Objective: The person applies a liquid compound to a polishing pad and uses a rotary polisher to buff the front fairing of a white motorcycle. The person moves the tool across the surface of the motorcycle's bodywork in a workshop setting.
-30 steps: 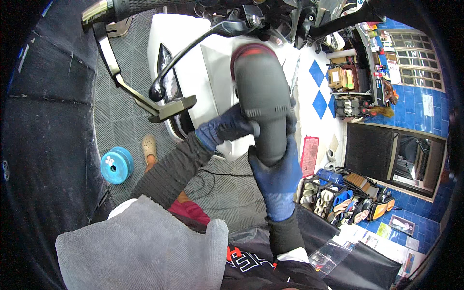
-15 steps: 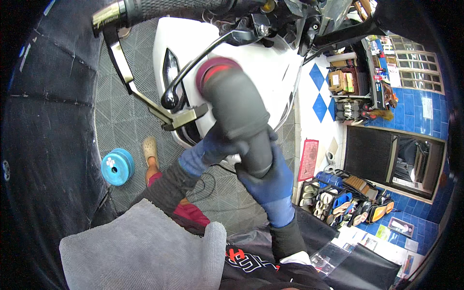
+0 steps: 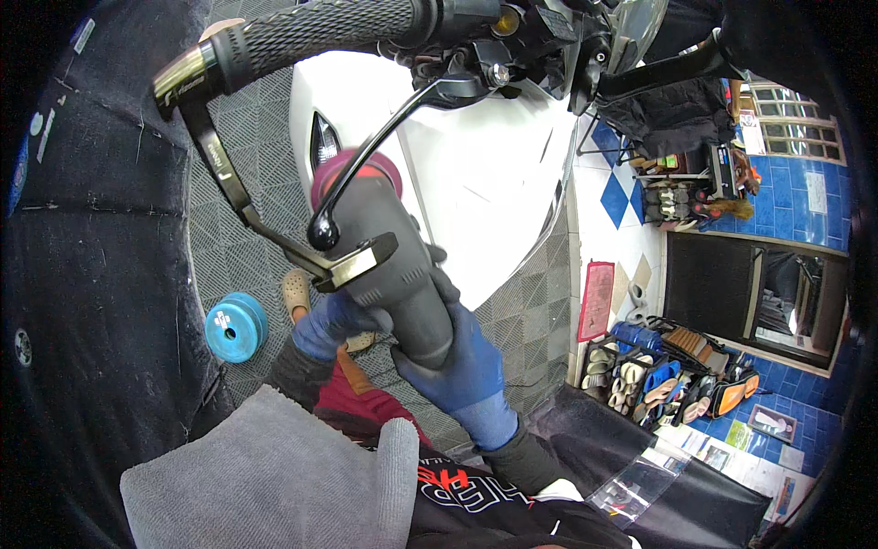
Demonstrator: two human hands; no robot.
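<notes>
A dark grey polisher (image 3: 393, 265) with a maroon pad (image 3: 324, 188) is at the left side of a white motorcycle fairing (image 3: 476, 174), by the narrow lamp (image 3: 322, 137), partly hidden behind the black lever (image 3: 366, 151) and metal lever guard (image 3: 229, 188). My left hand (image 3: 343, 320), in a blue-and-black glove, is closed on the tool's lower left side below the guard. My right hand (image 3: 457, 361), gloved alike, grips its handle from the right. A grey cloth (image 3: 256, 476) lies over the lower left of the view.
The handlebar grip (image 3: 311, 41) crosses the top. A blue round object (image 3: 233, 329) is on the grey mat beside a foot in a beige clog (image 3: 297, 297). A black curtain (image 3: 110, 274) lines the left. Shoe racks (image 3: 645, 375) and a red mat (image 3: 596, 302) are at right.
The polisher and both hands have moved left and down across the fairing, the pad passing behind the lever toward the narrow lamp. The view has shifted slightly.
</notes>
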